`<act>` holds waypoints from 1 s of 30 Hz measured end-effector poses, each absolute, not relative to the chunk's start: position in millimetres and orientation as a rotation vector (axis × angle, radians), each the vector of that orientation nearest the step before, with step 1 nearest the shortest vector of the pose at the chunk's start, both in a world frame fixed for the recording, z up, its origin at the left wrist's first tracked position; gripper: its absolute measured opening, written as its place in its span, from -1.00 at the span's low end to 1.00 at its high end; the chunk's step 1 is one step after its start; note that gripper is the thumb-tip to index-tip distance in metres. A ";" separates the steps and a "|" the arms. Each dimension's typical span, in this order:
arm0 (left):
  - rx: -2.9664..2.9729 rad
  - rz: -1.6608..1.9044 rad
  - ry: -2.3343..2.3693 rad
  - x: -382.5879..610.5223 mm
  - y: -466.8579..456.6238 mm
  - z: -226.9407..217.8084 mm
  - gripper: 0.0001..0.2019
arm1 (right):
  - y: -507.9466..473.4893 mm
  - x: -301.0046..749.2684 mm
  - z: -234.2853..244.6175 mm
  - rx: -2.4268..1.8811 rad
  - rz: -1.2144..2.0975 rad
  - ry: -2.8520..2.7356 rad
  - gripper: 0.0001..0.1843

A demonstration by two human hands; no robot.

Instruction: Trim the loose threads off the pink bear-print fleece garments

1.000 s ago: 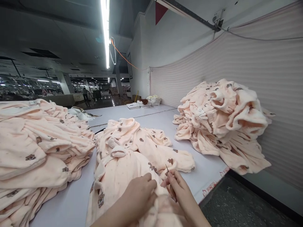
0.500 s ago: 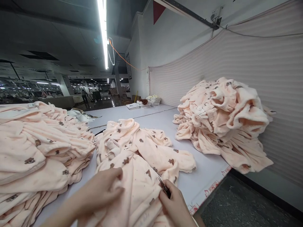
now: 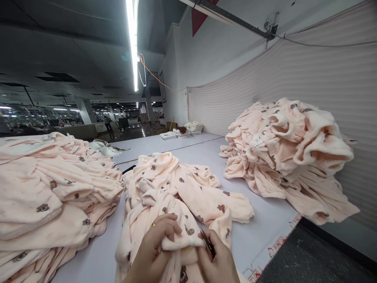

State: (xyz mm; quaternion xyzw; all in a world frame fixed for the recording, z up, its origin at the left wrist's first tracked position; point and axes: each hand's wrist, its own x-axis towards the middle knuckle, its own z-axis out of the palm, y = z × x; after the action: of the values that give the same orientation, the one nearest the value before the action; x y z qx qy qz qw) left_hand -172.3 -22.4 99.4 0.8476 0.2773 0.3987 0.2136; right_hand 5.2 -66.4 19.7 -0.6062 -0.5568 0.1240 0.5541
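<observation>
A pale peach fleece garment (image 3: 203, 192) printed with small brown bears lies spread before me, its collar pointing away. My left hand (image 3: 160, 239), with a ring on one finger, is closed on a folded edge of this garment. Close by on the right, my right hand (image 3: 216, 255) grips small dark thread snips (image 3: 208, 243), blades pointing up and away. The fingertips of that hand also touch the garment's edge. Part of the fabric under both hands is hidden.
Stacked matching garments (image 3: 59, 196) rise on the left, and a heaped pile (image 3: 288, 153) stands on the right near the table (image 3: 265, 212) edge. White folded items (image 3: 188, 129) lie at the back by the curtained wall. A person (image 3: 107, 123) stands far off.
My left hand has moved right and now grips a garment edge beside my right hand. The fabric there has been gathered up. The view has shifted slightly.
</observation>
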 end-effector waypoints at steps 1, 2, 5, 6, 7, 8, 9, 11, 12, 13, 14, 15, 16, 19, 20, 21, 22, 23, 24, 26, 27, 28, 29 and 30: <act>2.407 1.145 0.732 -174.1 -23.7 95.1 -0.78 | -66.8 6.5 17.8 -1.423 0.283 -1.332 -0.84; 2.462 1.182 0.726 -174.9 -25.1 91.3 -0.78 | -67.5 7.3 17.6 -1.410 0.260 -1.349 -0.85; 2.606 1.213 0.853 -175.3 -29.2 82.9 -0.76 | -70.7 7.9 24.3 -1.384 0.183 -1.447 -0.90; 2.647 1.178 0.879 -175.7 -30.0 81.1 -0.78 | -72.0 8.4 27.5 -1.385 0.177 -1.504 -0.91; 2.683 1.144 0.870 -176.6 -30.4 79.7 -0.80 | -73.2 9.2 30.6 -1.389 0.186 -1.560 -0.90; 2.712 1.118 0.839 -177.8 -30.6 78.4 -0.82 | -74.4 10.6 33.7 -1.397 0.208 -1.605 -0.88; 2.734 1.105 0.794 -179.2 -30.7 77.2 -0.82 | -75.6 12.6 36.8 -1.409 0.246 -1.640 -0.87; 2.756 1.109 0.734 -181.8 -31.3 74.5 -0.81 | -78.1 17.5 43.3 -1.434 0.371 -1.692 -0.90; 2.765 1.122 0.729 -182.5 -32.1 72.8 -0.80 | -79.5 20.1 47.0 -1.437 0.446 -1.714 -0.93; 2.775 1.135 0.732 -182.9 -33.1 71.0 -0.80 | -81.1 22.4 51.0 -1.433 0.519 -1.734 -0.96; 2.782 1.151 0.733 -182.8 -34.3 69.1 -0.80 | -82.8 24.3 55.3 -1.426 0.573 -1.753 -0.95; 2.784 1.173 0.733 -182.4 -35.7 67.1 -0.79 | -84.6 25.4 59.7 -1.420 0.597 -1.771 -0.91; 2.782 1.204 0.732 -181.7 -37.0 65.1 -0.78 | -86.4 25.7 64.0 -1.416 0.593 -1.792 -0.87; 2.784 1.272 0.732 -180.1 -39.3 60.6 -0.76 | -90.2 21.7 74.2 -1.458 0.506 -1.873 -0.82; 2.805 1.272 0.724 -179.9 -39.3 59.8 -0.77 | -90.4 19.4 76.3 -1.492 0.476 -1.894 -0.82; 2.832 1.266 0.710 -180.0 -39.2 59.5 -0.77 | -90.0 17.2 77.7 -1.526 0.456 -1.910 -0.83; 2.864 1.257 0.693 -180.2 -38.9 59.5 -0.77 | -89.1 15.3 78.5 -1.556 0.442 -1.920 -0.84; 2.893 1.239 0.685 -180.5 -38.6 59.9 -0.77 | -87.8 13.9 78.6 -1.577 0.433 -1.928 -0.83; 2.912 1.231 0.679 -180.8 -38.5 60.6 -0.78 | -86.4 13.2 78.3 -1.582 0.430 -1.937 -0.83; 2.915 1.249 0.687 -180.9 -39.2 62.3 -0.78 | -83.7 13.3 76.8 -1.575 0.428 -1.950 -0.82; 2.904 1.255 0.704 -180.7 -39.8 62.9 -0.78 | -82.9 14.0 75.8 -1.574 0.424 -1.946 -0.81; 2.890 1.264 0.718 -180.5 -40.6 63.3 -0.78 | -82.6 14.9 74.7 -1.578 0.417 -1.930 -0.80; 2.875 1.274 0.736 -180.3 -41.3 63.2 -0.78 | -83.0 15.9 73.5 -1.582 0.410 -1.908 -0.78; 2.861 1.284 0.755 -180.2 -41.9 62.9 -0.78 | -84.0 16.8 72.3 -1.585 0.405 -1.883 -0.77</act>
State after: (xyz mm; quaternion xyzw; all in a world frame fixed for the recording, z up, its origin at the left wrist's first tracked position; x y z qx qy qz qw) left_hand -180.2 -41.9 62.9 0.8862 0.2340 0.3976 -0.0421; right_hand 16.8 -84.0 72.3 -0.6025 -0.7156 0.1540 0.3181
